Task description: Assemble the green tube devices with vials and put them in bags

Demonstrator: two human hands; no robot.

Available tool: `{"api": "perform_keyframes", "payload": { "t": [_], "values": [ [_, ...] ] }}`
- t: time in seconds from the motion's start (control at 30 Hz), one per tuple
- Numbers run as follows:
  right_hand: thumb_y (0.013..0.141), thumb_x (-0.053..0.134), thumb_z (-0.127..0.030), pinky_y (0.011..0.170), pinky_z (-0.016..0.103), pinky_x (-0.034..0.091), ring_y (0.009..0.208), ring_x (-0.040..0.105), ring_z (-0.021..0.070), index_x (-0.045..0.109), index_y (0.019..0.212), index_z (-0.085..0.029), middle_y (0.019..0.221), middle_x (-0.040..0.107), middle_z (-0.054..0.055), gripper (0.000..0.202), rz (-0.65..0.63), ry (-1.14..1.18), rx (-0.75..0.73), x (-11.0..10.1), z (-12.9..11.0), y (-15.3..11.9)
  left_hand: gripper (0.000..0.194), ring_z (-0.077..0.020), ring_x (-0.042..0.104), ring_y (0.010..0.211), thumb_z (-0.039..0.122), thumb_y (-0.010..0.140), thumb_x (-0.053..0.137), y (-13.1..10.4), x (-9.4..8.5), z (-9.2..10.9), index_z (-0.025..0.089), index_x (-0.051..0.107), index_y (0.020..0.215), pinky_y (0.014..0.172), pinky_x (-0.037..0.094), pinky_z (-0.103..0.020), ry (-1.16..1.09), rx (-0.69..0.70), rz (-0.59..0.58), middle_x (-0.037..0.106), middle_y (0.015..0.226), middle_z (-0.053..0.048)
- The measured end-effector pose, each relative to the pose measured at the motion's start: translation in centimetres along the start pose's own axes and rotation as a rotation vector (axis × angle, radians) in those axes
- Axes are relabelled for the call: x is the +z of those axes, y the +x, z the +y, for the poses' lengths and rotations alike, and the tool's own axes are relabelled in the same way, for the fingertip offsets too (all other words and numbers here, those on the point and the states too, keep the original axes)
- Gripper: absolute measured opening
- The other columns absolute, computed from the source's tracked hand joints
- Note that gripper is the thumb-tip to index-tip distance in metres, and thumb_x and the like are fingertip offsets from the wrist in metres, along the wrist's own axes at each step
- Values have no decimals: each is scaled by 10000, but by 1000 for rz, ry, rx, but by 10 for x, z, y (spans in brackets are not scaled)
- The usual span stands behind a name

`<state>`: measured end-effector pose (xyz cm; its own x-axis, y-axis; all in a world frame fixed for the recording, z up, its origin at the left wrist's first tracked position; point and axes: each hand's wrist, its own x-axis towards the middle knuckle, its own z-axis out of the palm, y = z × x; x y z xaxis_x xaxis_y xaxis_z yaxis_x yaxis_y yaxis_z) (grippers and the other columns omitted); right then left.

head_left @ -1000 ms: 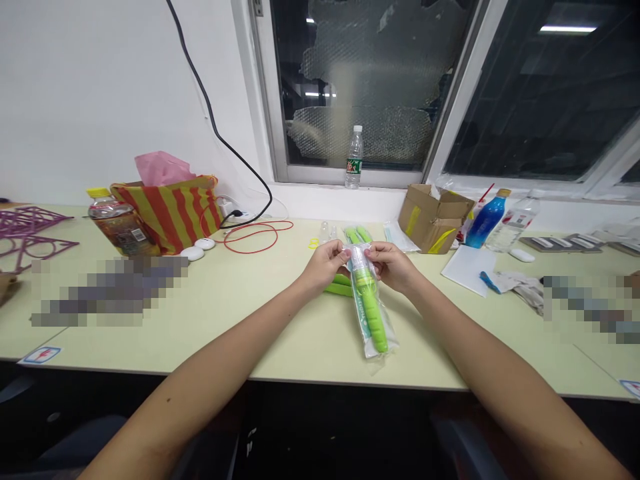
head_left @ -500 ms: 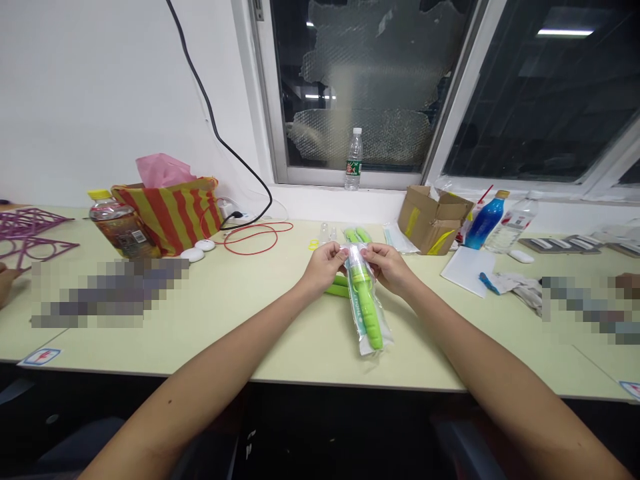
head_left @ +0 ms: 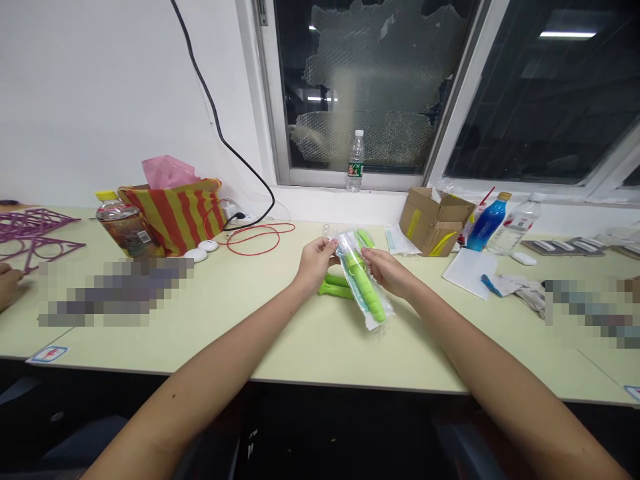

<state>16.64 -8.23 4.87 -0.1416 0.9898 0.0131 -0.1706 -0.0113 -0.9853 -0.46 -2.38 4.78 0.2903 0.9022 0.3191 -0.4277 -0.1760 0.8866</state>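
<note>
A clear plastic package (head_left: 367,290) with a bright green ribbed handle-like item and a printed card inside hangs tilted over the table. My left hand (head_left: 316,261) pinches its upper left corner. On the other side, my right hand (head_left: 387,268) grips the upper right edge between thumb and fingers. Behind and left of the package, a green item (head_left: 334,287) lies on the table, partly hidden. Another green piece (head_left: 365,238) shows just beyond the package top.
The pale table (head_left: 220,333) holds a striped bag (head_left: 180,217), a tea bottle (head_left: 129,227), red cable (head_left: 260,243), cardboard box (head_left: 433,220), blue bottle (head_left: 487,223) and gloves (head_left: 520,288). Someone's hand (head_left: 9,283) is at far left. A water bottle (head_left: 355,163) stands on the sill.
The package's lower end has swung up and slightly right, so it lies more slanted. My left hand has shifted slightly up and left. The view has moved a little.
</note>
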Motion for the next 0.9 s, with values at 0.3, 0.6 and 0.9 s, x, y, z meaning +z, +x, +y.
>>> {"api": "perform_keyframes", "payload": {
  "t": [0.3, 0.6, 0.9],
  "values": [
    [760, 752, -390, 531, 238, 523, 678, 675, 167, 624, 1075, -167, 855, 691, 44, 407, -416, -248, 217, -30, -21, -11, 330, -109, 599, 701, 407, 771, 705, 17, -19, -2, 138, 525, 706, 722, 566, -311, -83, 78, 243, 593, 729, -17],
    [723, 774, -361, 455, 256, 461, 487, 541, 114, 648, 918, -143, 663, 582, 4, 319, -97, -104, -15, -69, -30, -9, 325, -140, 658, 708, 379, 775, 734, 17, -20, -7, 130, 535, 838, 823, 574, -408, -143, -78, 77, 630, 739, -43],
    [741, 720, -400, 452, 242, 441, 548, 546, 127, 619, 866, -173, 718, 600, 45, 277, 404, -299, -157, -116, -24, 24, 213, -225, 604, 872, 411, 813, 626, -3, -18, -12, 207, 639, 871, 818, 471, -370, 918, 212, -361, 662, 880, -67]
  ]
}}
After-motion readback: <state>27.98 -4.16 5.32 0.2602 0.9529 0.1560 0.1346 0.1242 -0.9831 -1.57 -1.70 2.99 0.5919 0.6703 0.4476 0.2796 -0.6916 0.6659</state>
